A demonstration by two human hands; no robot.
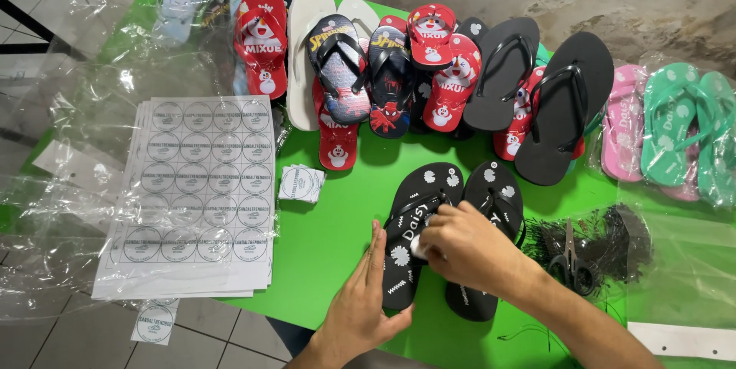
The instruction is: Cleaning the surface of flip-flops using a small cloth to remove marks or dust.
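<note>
1. Black rubber-foam flip-flop pair w/ white daisy print (pixel 448 235) – lying side by side on green surface (pixel 330 238), front centre, soles down, straps up.
2. Orientation: long axis runs near-to-far, tilted slightly right; toes point away from the person, heels toward the near edge.
3. Left hand (pixel 362 304) – flat, fingers together & extended, resting along outer edge of the left sandal; grips nothing.
4. Right hand (pixel 464 246) – curled over the strap area between the two sandals, pinching a small white item (pixel 420 248); what it is, can't tell.
5. Handling (est.): light, soft, bends easily, matte so not slippery, not fragile. Best hold: sole edge at mid-length, or the strap where it meets at the toe post.
6. Nearby: white sheets of round stickers (pixel 201 185) left; small stack of cut stickers (pixel 300 182); black scissors (pixel 569 255) on a heap of black plastic ties (pixel 606 235) right.
7. Far row: assorted printed flip-flops (pixel 399 70), plain black pair (pixel 537 93), pink & green bagged pairs (pixel 675 127).
</note>
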